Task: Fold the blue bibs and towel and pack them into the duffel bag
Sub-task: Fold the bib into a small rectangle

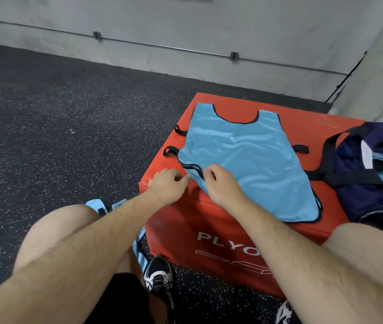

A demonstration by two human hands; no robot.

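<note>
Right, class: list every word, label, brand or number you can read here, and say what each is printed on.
"PLYO": white letters on the front of the red box; the right forearm hides anything that follows.
Nothing readable on the blue bib, the duffel bag or the shoe.

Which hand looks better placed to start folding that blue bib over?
The right hand, probably: it pinches the blue bib at its near black-trimmed edge. The left hand sits at the corner beside it, its grip unclear.
</note>
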